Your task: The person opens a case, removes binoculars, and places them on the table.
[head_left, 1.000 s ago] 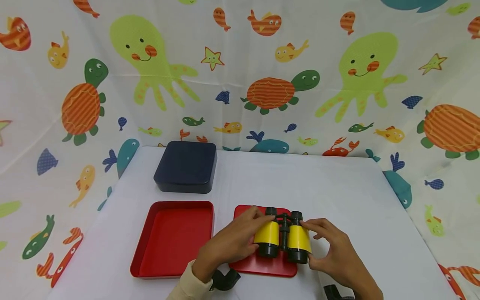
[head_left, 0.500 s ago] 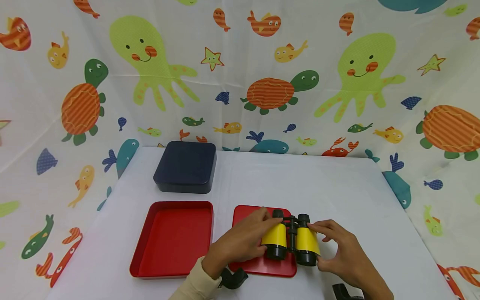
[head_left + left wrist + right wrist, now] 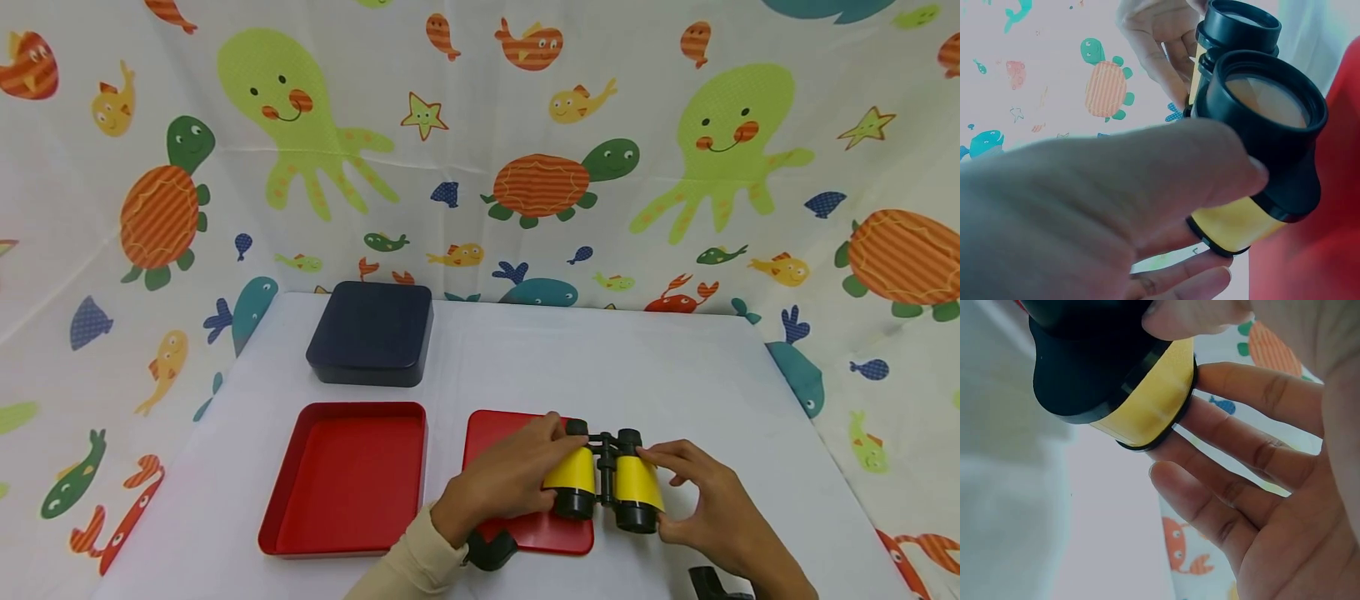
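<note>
Where both hands clasp them — left hand (image 3: 504, 483), right hand (image 3: 705, 500) — glossy yellow-barrelled plastic binoculars (image 3: 606, 482).

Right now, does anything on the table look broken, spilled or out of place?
Nothing stands out. Both hands, left hand and right hand, hold the yellow-and-black toy binoculars, which look intact. The red tray, red lid and dark box lie flat.
</note>
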A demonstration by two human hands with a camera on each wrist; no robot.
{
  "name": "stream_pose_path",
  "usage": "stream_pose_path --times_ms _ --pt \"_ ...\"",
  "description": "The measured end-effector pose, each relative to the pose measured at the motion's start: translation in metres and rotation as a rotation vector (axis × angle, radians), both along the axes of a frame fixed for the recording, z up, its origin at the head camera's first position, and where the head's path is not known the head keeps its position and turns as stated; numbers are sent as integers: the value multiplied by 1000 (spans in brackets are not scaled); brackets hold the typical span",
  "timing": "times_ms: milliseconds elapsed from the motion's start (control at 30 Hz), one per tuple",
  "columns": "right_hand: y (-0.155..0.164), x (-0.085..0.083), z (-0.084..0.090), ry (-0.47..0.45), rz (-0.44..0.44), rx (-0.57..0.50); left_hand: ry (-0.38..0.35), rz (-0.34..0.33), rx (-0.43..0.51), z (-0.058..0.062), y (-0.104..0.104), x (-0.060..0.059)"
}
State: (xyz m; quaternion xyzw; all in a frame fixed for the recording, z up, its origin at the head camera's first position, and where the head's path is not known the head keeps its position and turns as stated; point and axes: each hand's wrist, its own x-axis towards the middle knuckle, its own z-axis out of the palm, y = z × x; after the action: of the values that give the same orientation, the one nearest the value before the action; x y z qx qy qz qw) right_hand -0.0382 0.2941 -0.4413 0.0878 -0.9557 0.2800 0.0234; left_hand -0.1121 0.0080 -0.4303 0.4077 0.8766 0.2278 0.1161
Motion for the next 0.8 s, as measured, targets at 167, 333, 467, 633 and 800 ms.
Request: stream_pose_path --times_ms 167,333,467,633,800 --pt "8 1 -1 -30 -8 -6 44 -27 -5 -4 8 -1" --pt "17 2 -1 -14 -17 15 73 -45 10 -6 16 -3" --pt "25 3 1 -32 -26 35 77 -54 14 -6 24 -4" --pt "36 3 0 -56 -32 45 75 -61 11 -8 34 -6" --pt "45 5 -2 -80 -33 50 63 -71 -12 -11 42 -7"
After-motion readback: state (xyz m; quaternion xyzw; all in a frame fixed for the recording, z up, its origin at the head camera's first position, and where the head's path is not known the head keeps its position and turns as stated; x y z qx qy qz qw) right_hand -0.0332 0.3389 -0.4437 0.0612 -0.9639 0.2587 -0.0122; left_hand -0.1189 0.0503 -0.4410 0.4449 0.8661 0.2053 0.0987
